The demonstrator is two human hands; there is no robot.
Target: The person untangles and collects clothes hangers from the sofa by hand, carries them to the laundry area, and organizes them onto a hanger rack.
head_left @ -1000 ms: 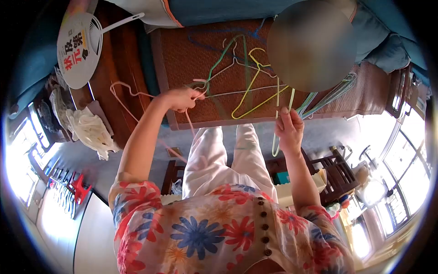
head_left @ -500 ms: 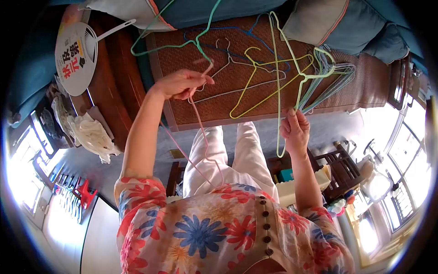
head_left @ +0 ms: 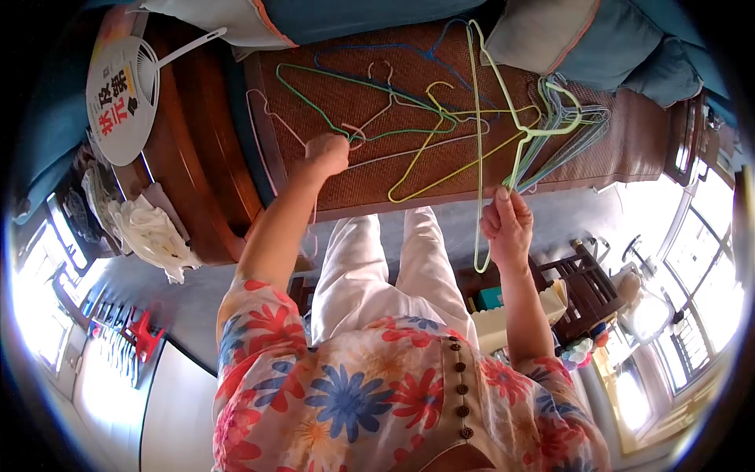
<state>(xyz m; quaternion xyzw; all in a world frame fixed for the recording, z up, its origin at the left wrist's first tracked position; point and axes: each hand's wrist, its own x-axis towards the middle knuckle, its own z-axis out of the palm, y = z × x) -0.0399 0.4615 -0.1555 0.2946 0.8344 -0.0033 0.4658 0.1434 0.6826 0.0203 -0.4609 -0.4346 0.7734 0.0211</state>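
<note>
My left hand is closed round a pink hanger, near the hook of a green hanger that lies across the mat. Whether the green one is also gripped is hidden. Pinched upright in my right hand is a light green hanger. Between the hands a yellow hanger, a white hanger and a blue hanger overlap on the brown woven mat. Just beyond my right hand lies a bunch of hangers.
A round fan and crumpled white plastic bags are on the left. Grey and blue cushions line the seat's far side. A dark wooden chair stands at the right, with a cream container beside it.
The green hanger has come down from near the far cushions onto the mat. My left hand has moved slightly right, and the pink hanger has swung left. My right hand has barely moved.
</note>
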